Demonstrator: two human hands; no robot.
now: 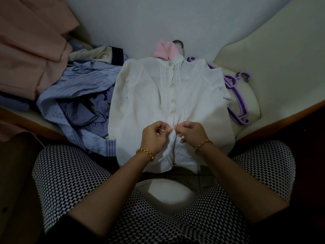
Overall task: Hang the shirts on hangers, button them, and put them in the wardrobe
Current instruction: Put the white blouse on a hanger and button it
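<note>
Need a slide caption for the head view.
Left hand and right hand pinch the white shirt at its front opening, purple hangers beside it.

Gold bracelets (145, 154) on both wrists; black-and-white checked trousers (70, 173).

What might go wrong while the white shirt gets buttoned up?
The left hand and right hand pinch bunched cloth low on the white shirt, so a button might slip into the wrong hole. The shirt's hem hangs over the edge of the cream seat, so a hard tug might slide it off.
</note>
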